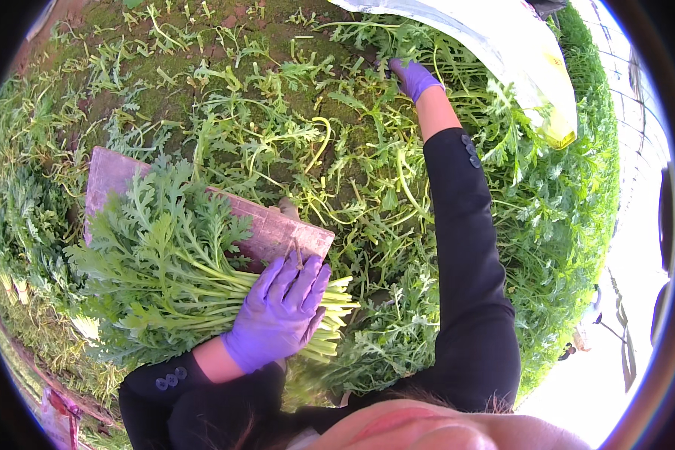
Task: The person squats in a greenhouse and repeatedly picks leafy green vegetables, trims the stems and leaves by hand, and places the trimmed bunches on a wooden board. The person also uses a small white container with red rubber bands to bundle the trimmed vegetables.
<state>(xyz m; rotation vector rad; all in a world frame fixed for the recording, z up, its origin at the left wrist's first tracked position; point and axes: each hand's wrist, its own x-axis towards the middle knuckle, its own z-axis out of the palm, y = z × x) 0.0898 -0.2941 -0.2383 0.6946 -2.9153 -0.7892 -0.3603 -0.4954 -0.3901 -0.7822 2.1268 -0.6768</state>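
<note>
1. Our left hand, fingers closed, gripped a bunch of cut greens lying across a pink board.
2. Our right hand reached into the growing plants; its grip we could not tell.

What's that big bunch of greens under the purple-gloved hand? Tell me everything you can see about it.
The bunch of greens is a thick sheaf of cut leafy stems, with feathery, deeply notched dark green leaves fanning out to the left and pale green stalk ends gathered on the right, cut roughly even. It lies almost flat across a weathered pinkish wooden board set among low plants. The left hand, in a purple glove, presses down on the stalks near the cut ends. Whether the bunch is tied cannot be seen.
</note>
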